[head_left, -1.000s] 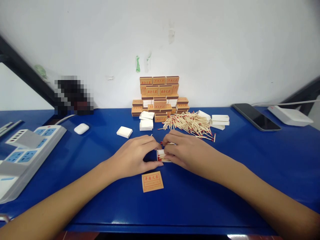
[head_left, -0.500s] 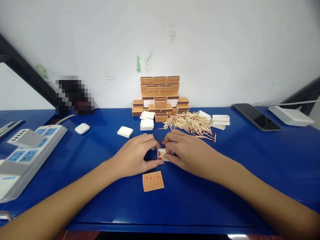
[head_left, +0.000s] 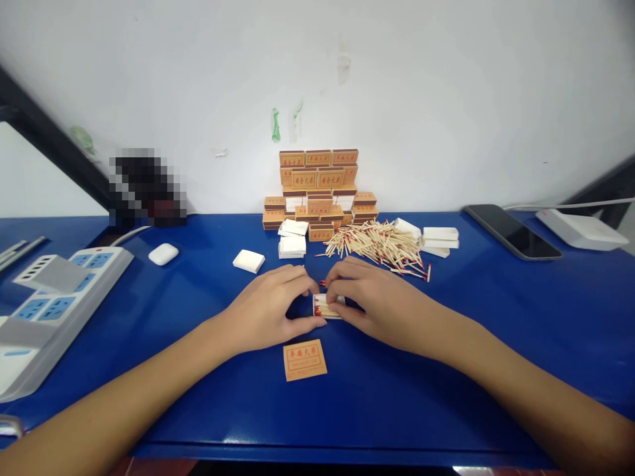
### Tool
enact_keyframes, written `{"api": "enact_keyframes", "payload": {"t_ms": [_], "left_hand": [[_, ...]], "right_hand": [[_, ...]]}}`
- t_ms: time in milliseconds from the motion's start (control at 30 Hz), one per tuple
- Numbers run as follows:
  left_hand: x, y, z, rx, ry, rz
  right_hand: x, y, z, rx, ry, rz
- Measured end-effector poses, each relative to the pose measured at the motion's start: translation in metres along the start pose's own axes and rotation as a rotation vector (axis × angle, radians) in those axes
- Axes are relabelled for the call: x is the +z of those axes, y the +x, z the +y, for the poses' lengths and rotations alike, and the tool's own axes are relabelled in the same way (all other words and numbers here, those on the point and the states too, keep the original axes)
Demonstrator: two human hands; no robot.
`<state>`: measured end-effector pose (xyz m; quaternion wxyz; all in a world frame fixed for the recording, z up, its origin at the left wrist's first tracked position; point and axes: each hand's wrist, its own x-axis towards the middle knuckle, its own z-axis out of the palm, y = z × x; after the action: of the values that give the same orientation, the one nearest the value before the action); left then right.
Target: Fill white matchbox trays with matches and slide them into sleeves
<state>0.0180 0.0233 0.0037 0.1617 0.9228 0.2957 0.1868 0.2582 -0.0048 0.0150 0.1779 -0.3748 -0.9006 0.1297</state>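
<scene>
A small white matchbox tray [head_left: 338,318] lies on the blue table between my hands, with red-tipped matches [head_left: 326,311] lying lengthwise in it. My left hand [head_left: 272,305] has its thumb at the tray's near left corner and its index finger at the far left one, holding it from both sides. My right hand [head_left: 370,294] reaches over the right end, thumb and fingers pinched at the matches inside; its fingers partly hide the tray. Closer to me is a flat orange matchbox sleeve [head_left: 305,360] with red print. A few red match heads [head_left: 322,283] show just beyond the tray.
Behind are a loose match heap [head_left: 380,244], stacked matchboxes [head_left: 318,178] against the wall, and white trays [head_left: 292,247], [head_left: 249,261], [head_left: 439,235]. A power strip [head_left: 64,307] and white earbud case [head_left: 163,254] are left; a phone [head_left: 510,231] and white device [head_left: 580,229] are right.
My right fingertips have lifted and shifted slightly, so more matches show in the tray. My left hand stays in place; the view has moved very slightly.
</scene>
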Motion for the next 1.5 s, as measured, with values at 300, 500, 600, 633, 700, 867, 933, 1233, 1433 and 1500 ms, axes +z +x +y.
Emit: {"api": "enact_keyframes", "payload": {"t_ms": [300,500,600,633,700,867,933,1233,1433,1500], "left_hand": [[-0.001,0.0,0.001,0.006,-0.002,0.007],[-0.001,-0.001,0.001,0.032,-0.009,0.006],[-0.001,-0.001,0.0,0.041,-0.007,0.004],[0.0,0.0,0.0,0.042,-0.01,0.003],[0.0,0.0,0.0,0.04,-0.014,0.002],[-0.004,-0.002,0.001,0.009,-0.025,-0.019],[-0.008,-0.004,0.001,-0.008,-0.03,-0.058],[-0.018,-0.004,0.007,-0.114,0.021,-0.218],[-0.023,-0.007,0.009,-0.133,0.085,-0.255],[-0.023,-0.009,0.008,-0.136,0.104,-0.254]], "right_hand": [[-0.001,-0.001,0.0,0.003,0.043,-0.021],[-0.001,0.0,-0.002,-0.011,0.01,-0.01],[-0.001,-0.002,-0.003,-0.015,0.006,-0.017],[-0.001,-0.002,-0.003,-0.012,0.002,-0.019],[-0.002,-0.003,-0.004,-0.006,0.0,-0.022],[-0.007,-0.001,-0.005,-0.005,0.074,0.03],[-0.007,0.001,-0.002,0.0,0.086,0.12],[0.016,0.037,0.018,0.024,-0.117,0.061],[0.004,0.081,0.009,0.081,-0.162,-0.179],[0.001,0.087,0.007,0.127,-0.212,-0.243]]}}
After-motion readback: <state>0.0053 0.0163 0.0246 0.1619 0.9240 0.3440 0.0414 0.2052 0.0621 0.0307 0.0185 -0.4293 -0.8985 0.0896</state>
